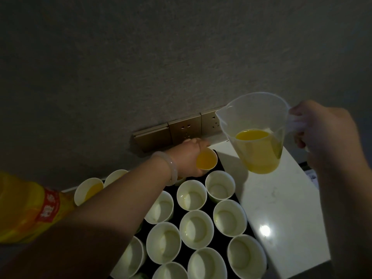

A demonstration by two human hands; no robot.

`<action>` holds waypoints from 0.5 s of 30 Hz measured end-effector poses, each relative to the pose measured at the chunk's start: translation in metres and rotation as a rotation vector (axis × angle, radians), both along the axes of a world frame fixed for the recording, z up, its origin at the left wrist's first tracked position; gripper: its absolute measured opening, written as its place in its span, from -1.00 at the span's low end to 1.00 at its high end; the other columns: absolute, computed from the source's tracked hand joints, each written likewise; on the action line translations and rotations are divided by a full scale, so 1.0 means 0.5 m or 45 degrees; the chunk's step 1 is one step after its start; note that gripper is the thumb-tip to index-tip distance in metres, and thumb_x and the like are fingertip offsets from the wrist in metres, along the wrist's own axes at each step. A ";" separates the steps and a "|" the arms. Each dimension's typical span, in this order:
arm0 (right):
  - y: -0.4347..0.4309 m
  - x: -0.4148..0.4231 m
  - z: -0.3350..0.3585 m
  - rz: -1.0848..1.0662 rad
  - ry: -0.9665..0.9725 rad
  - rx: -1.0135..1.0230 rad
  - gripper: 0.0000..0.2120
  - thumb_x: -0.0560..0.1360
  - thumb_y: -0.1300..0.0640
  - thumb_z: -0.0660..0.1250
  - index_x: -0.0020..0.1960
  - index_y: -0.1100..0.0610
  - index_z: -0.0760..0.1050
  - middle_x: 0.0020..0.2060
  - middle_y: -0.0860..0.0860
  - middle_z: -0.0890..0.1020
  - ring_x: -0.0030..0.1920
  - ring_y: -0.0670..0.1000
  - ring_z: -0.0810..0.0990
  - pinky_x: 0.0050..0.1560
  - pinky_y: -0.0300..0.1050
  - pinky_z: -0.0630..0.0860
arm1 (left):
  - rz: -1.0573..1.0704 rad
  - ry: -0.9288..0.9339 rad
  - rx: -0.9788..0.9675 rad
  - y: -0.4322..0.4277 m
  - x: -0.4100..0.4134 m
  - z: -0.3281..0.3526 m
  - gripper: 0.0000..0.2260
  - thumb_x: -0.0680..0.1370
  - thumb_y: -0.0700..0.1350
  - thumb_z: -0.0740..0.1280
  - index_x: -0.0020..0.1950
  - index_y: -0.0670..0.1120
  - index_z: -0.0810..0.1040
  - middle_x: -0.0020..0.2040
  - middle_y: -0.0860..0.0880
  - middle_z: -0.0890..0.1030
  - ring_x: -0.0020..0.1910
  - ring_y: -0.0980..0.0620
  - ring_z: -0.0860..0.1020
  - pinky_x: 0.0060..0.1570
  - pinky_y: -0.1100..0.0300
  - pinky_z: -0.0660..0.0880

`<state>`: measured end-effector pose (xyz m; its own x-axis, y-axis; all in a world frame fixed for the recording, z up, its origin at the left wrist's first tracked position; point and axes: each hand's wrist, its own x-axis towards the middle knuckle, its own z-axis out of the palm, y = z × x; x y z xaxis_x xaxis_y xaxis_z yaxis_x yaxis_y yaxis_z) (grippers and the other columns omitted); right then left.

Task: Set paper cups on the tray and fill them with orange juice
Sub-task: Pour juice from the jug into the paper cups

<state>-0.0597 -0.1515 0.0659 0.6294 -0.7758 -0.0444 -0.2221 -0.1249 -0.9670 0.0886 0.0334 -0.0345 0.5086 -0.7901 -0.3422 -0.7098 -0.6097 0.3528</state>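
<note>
Yellow at far left, the juice bottle (24,208) is cut off by the frame edge. Our left hand (190,158) wraps a filled paper cup (207,162) at the black tray's (220,165) far corner; our forearm (120,200) partly hides several cups (162,207). Above the white table (281,208), our right hand (322,133) grips the blurred handle of the juice jug (255,135).

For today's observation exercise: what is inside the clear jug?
Orange juice fills the lower part of the jug; above it, nothing. The right hand covers part of the handle.

Bare forearms (120,198), pale bangle (172,167), left wrist
</note>
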 end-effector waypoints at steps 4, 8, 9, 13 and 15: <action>0.002 0.007 -0.005 -0.043 0.056 -0.034 -0.83 0.48 0.16 0.26 -0.27 0.15 0.49 -0.58 -0.03 0.46 -0.65 -0.12 0.36 -0.64 -0.40 0.23 | -0.034 0.000 0.016 0.001 0.005 -0.011 -0.26 0.41 -0.10 0.48 0.51 -0.02 0.19 0.46 -0.06 0.25 0.42 -0.07 0.25 0.38 0.07 0.28; 0.006 0.007 -0.009 -0.032 0.019 0.042 -0.85 0.50 0.11 0.29 -0.24 0.08 0.48 -0.64 -0.12 0.44 -0.64 -0.16 0.38 -0.61 -0.42 0.30 | -0.047 0.011 0.021 0.003 0.017 -0.020 -0.28 0.39 -0.12 0.49 0.48 -0.01 0.24 0.43 -0.06 0.27 0.39 -0.07 0.31 0.36 0.05 0.31; 0.007 0.006 -0.010 -0.035 0.016 0.046 -0.86 0.50 0.11 0.29 -0.23 0.09 0.48 -0.61 -0.10 0.45 -0.64 -0.17 0.38 -0.61 -0.42 0.30 | -0.049 0.009 0.019 0.003 0.019 -0.020 -0.28 0.38 -0.11 0.49 0.47 0.00 0.25 0.43 -0.06 0.28 0.39 -0.07 0.32 0.36 0.03 0.32; 0.014 0.009 -0.007 -0.034 0.021 0.034 -0.87 0.51 0.12 0.28 -0.20 0.11 0.48 -0.43 0.03 0.45 -0.65 -0.18 0.38 -0.61 -0.42 0.30 | -0.081 -0.041 0.063 0.006 0.024 -0.024 -0.22 0.38 -0.05 0.50 0.51 -0.01 0.18 0.48 -0.04 0.24 0.44 -0.06 0.27 0.39 0.00 0.29; 0.016 0.010 -0.005 -0.037 0.019 0.038 -0.89 0.51 0.12 0.29 -0.17 0.13 0.49 -0.42 0.03 0.44 -0.65 -0.19 0.37 -0.60 -0.42 0.30 | -0.086 -0.047 0.066 0.006 0.024 -0.021 -0.17 0.37 0.00 0.51 0.53 -0.01 0.14 0.49 -0.04 0.24 0.45 -0.06 0.26 0.39 -0.02 0.29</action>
